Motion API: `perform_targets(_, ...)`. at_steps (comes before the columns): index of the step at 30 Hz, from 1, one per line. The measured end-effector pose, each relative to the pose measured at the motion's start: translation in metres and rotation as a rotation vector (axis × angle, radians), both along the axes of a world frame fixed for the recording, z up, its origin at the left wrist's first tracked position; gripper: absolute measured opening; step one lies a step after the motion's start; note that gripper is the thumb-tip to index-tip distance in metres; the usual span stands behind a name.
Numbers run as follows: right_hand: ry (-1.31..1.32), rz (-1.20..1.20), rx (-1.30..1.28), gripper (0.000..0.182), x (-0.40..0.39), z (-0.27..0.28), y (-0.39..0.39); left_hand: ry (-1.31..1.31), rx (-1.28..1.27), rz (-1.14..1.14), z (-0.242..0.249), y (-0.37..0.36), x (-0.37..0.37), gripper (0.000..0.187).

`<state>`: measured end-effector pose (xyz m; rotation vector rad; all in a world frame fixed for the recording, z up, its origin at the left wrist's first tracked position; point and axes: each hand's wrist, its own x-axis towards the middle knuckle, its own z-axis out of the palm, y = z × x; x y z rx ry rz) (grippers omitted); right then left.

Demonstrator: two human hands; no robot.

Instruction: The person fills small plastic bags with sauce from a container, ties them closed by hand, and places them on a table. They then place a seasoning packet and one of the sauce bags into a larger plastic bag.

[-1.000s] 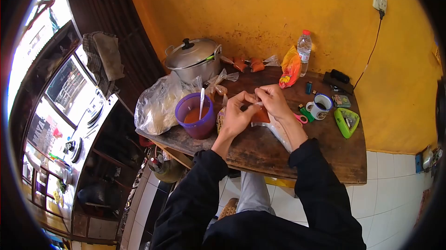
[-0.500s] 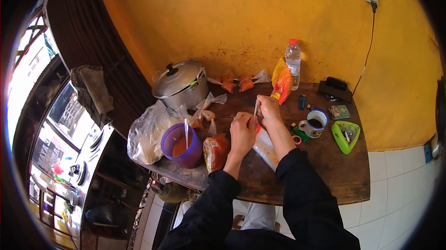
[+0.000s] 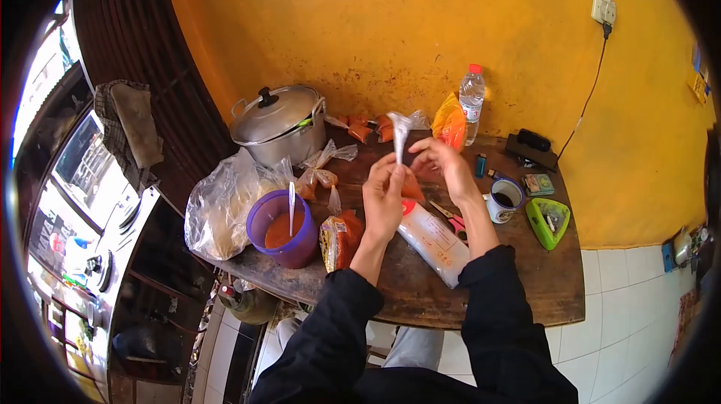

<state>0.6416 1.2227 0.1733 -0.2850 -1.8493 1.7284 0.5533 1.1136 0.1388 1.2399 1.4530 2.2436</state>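
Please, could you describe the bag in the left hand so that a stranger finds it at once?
Along the yellow wall stands a brown wooden table. Above its middle, the left hand pinches a clear plastic bag with orange filling beneath. Unlike the orange-filled bags near the wall, this one is held, neck upward.

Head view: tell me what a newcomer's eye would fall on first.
Probably the yellow wall behind the table, then the left hand at the centre, gripping the twisted neck of a clear bag, the right hand just beside it. Left of them, the purple tub of orange-red liquid stands out, nearer than the lidded pot.
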Motion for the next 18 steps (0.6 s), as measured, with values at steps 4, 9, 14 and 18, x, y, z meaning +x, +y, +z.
perform_targets(4, 0.084, 0.120, 0.303, 0.044, -0.001, -0.013, -0.029, -0.131, 0.032, -0.014, 0.005, 0.003, 0.006, 0.016)
perform_targets(9, -0.133, -0.032, 0.468, 0.024, -0.005, -0.026, -0.032, 0.078, -0.143, 0.151, -0.014, -0.030, 0.020, 0.036)
perform_targets(14, -0.398, 0.096, 0.401, 0.024, -0.019, -0.051, -0.004, 0.526, -0.540, -0.125, -0.042, -0.090, 0.032, 0.064)
perform_targets(18, -0.230, -0.217, 0.233, 0.058, -0.071, -0.028, 0.028, 0.759, -0.649, 0.083, -0.057, -0.088, 0.043, 0.070)
